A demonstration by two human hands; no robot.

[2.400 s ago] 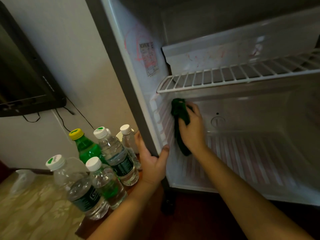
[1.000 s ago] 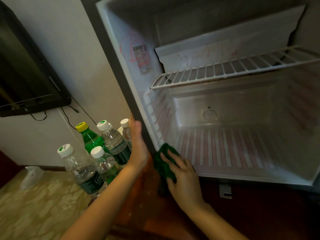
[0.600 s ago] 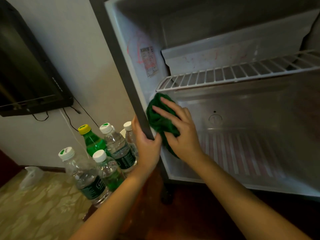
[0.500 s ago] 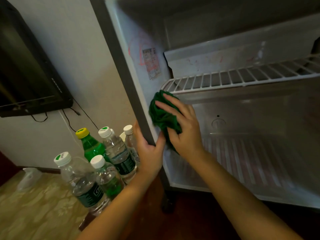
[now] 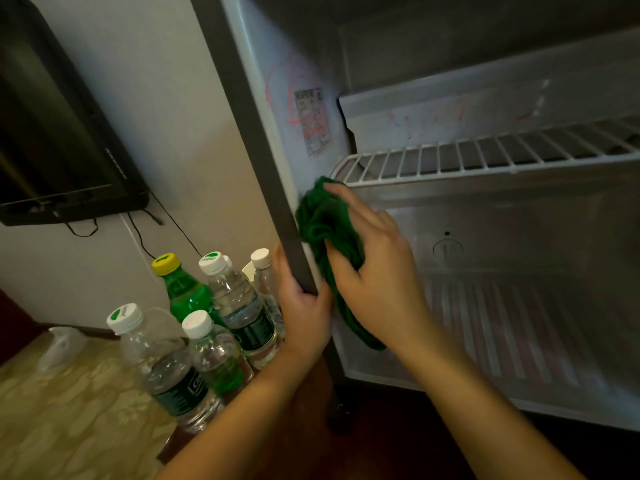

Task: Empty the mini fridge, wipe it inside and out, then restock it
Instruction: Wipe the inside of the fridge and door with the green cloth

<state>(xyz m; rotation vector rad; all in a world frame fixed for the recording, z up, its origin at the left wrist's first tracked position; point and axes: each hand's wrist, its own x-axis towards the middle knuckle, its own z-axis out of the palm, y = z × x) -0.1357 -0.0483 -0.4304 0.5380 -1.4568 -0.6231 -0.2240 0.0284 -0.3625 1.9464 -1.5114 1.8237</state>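
The mini fridge (image 5: 256, 140) stands open with nothing inside it, its white wire shelf (image 5: 485, 157) in place. My right hand (image 5: 377, 271) holds a bunched green cloth (image 5: 325, 223) against the inner left wall, just below the shelf's left end. My left hand (image 5: 301, 306) grips the grey front edge of the fridge's left wall, thumb inside. Several plastic bottles stand left of the fridge: a green bottle with a yellow cap (image 5: 180, 289) and clear water bottles with white caps (image 5: 239, 306).
A dark flat screen (image 5: 59, 140) hangs on the white wall at left, cables trailing below it. A pale patterned surface (image 5: 62, 410) lies at the lower left, with a small white object (image 5: 59, 344) on it. Dark wood lies under the fridge front.
My right hand with the cloth went from the fridge's lower left front corner up the left inner wall to just under the shelf. My left hand took hold of the fridge's front edge.
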